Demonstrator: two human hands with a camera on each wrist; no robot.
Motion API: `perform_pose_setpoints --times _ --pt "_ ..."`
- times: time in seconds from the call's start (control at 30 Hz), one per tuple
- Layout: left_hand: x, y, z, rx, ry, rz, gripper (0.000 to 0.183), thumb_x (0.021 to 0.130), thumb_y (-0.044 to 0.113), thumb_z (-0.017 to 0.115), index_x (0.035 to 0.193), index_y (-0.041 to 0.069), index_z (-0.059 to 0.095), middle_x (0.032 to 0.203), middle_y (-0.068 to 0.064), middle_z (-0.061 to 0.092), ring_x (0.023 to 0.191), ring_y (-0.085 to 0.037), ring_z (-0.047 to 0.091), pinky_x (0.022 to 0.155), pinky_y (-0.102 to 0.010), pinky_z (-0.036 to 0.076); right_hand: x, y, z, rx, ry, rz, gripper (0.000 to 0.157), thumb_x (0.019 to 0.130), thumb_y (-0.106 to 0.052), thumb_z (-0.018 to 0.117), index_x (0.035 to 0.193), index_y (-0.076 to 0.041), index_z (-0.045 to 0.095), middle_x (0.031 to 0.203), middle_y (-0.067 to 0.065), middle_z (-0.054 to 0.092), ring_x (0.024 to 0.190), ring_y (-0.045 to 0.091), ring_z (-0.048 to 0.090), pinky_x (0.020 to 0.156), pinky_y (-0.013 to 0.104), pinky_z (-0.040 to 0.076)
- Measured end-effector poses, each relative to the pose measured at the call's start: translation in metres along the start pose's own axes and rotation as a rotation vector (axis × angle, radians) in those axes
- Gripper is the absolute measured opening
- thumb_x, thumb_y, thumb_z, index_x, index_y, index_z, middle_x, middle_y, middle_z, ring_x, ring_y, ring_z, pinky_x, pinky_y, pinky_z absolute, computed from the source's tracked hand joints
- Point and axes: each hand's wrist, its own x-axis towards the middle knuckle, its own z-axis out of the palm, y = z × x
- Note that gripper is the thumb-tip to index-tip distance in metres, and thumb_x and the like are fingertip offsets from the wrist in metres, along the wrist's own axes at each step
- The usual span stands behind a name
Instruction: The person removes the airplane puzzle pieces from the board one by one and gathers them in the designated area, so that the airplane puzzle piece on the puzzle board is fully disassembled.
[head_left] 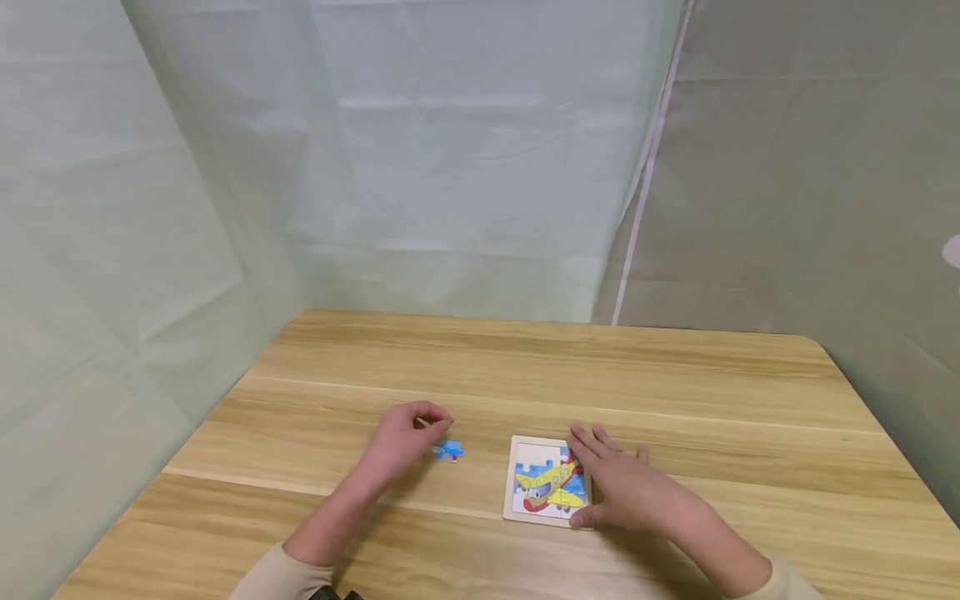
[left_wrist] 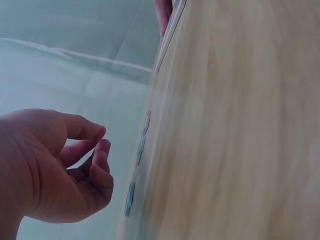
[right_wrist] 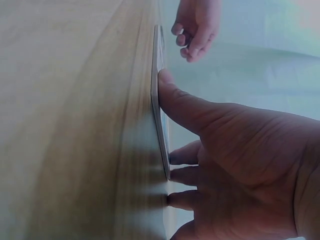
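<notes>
A square wooden jigsaw tray (head_left: 510, 500) lies on the table, showing a yellow cartoon plane with red parts on blue; its upper left part and lower left corner look pale and bare. Over its right side rests my right hand (head_left: 633, 492), fingers spread and fairly straight. In the right wrist view its thumb (right_wrist: 167, 82) touches the tray's face, with fingertips at the far edge. My left hand (head_left: 405, 437) hovers beside several loose blue puzzle pieces (head_left: 450, 451). Its fingers are curled, thumb close to index, and nothing shows between them in the left wrist view.
The wood-grain table (head_left: 375, 358) extends around the tray and pieces. Pale hanging cloth (head_left: 465, 167) stands behind its far edge and on the left. A darker grey cloth (head_left: 750, 208) hangs at the right.
</notes>
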Motion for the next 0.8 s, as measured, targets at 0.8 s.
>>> perform_pose_setpoints --times 0.8 --pt "-0.005 0.027 0.04 -0.036 -0.188 0.118 0.008 0.094 0.016 0.071 0.097 0.009 0.075 0.091 0.003 0.066 0.075 -0.016 0.056 0.06 -0.027 0.048 -0.001 -0.004 0.003 -0.074 -0.013 0.15 0.115 0.069 -0.071 0.074 0.16 -0.016 0.029 0.167 0.012 0.015 0.147 0.054 0.009 0.084 0.092 0.014"
